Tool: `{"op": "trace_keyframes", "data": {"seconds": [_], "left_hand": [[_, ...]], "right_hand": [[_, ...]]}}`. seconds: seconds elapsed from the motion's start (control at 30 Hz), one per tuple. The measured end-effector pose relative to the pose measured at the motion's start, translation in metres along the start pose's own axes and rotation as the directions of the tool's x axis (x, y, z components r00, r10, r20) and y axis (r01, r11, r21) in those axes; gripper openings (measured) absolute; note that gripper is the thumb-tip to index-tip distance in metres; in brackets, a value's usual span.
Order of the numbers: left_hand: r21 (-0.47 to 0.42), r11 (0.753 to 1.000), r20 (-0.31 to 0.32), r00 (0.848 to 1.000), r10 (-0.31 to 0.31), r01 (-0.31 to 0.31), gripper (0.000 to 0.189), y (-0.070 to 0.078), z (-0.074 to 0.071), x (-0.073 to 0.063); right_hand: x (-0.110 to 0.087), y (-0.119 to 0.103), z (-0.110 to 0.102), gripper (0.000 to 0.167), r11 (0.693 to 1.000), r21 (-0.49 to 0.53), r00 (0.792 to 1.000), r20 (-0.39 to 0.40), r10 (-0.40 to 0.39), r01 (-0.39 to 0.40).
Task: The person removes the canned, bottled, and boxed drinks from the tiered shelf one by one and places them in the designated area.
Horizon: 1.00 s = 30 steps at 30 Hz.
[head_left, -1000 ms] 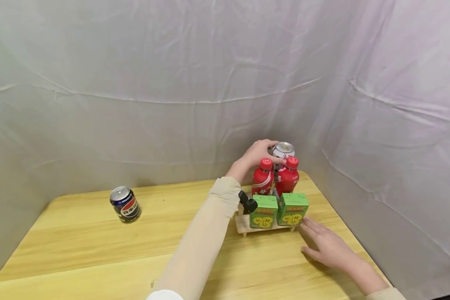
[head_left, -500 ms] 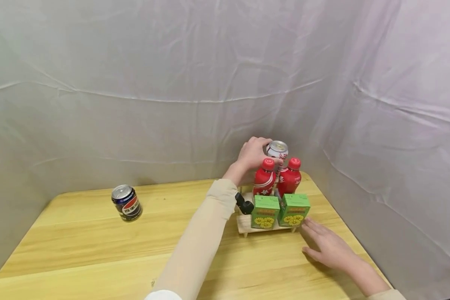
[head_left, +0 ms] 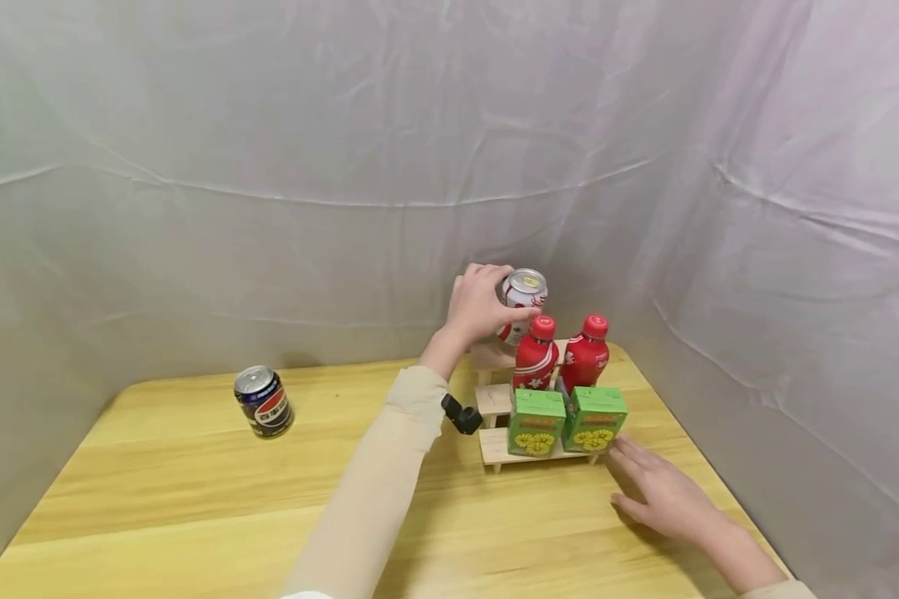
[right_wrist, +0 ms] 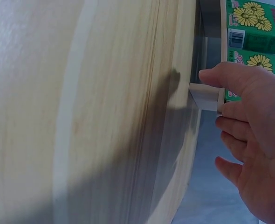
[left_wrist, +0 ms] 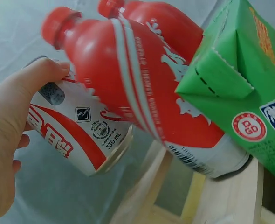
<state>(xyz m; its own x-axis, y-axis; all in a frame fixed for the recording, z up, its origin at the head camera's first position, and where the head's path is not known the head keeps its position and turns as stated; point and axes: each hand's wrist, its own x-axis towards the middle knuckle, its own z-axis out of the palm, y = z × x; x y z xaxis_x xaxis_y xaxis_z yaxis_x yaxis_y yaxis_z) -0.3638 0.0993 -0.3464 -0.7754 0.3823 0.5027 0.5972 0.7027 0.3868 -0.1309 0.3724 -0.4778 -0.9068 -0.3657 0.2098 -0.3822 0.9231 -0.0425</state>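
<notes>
My left hand (head_left: 478,309) grips a white-and-red soda can (head_left: 526,284) behind the red bottles, at the left of the stand's top step. In the left wrist view the can's lower rim (left_wrist: 116,158) appears off the wooden shelf. Red bottles stand on the middle step of the tiered wooden stand (head_left: 495,448), a left one (head_left: 535,359) and a right one (head_left: 586,353). On the front step sit green drink cartons with yellow flowers, a left one (head_left: 536,424) and a right one (head_left: 596,422). My right hand (head_left: 663,492) lies beside the stand's front right corner, fingers extended, holding nothing.
A dark blue soda can (head_left: 265,403) stands upright at the left of the wooden table (head_left: 157,482). Grey cloth (head_left: 307,249) hangs along the back and both sides. A black wrist camera (head_left: 462,415) sits on my left wrist, near the stand's left side.
My left hand has carried the white-and-red can leftward behind the bottles, uncovering the stand's left side. My right hand has stayed beside the front corner. The view has shifted slightly.
</notes>
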Motion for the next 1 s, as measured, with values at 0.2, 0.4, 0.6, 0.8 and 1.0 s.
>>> {"op": "trace_keyframes", "data": {"seconds": [0.2,0.4,0.6,0.8,1.0], "left_hand": [[-0.014,0.999,-0.051,0.998,-0.037,0.037,0.083,-0.006,-0.021,-0.011],[-0.012,0.997,-0.082,0.994,-0.073,0.072,0.081,-0.014,-0.038,-0.026],[0.014,0.995,-0.095,0.991,-0.097,0.099,0.080,-0.021,-0.049,-0.044],[-0.002,0.994,-0.141,0.984,-0.110,0.111,0.078,-0.028,-0.056,-0.064],[-0.001,0.995,-0.187,0.977,-0.098,0.100,0.077,-0.040,-0.066,-0.085]], "right_hand": [[0.001,0.003,-0.003,0.066,1.000,0.006,1.000,0.007,0.014,-0.014],[0.002,0.007,-0.001,0.067,1.000,0.012,1.000,0.008,0.015,-0.015],[0.000,0.009,0.000,0.067,1.000,0.014,1.000,0.007,0.015,-0.015],[-0.002,0.010,0.002,0.067,1.000,0.002,0.999,-0.036,0.007,-0.007],[-0.002,0.008,0.004,0.068,1.000,0.008,0.999,-0.044,0.005,-0.004]]}}
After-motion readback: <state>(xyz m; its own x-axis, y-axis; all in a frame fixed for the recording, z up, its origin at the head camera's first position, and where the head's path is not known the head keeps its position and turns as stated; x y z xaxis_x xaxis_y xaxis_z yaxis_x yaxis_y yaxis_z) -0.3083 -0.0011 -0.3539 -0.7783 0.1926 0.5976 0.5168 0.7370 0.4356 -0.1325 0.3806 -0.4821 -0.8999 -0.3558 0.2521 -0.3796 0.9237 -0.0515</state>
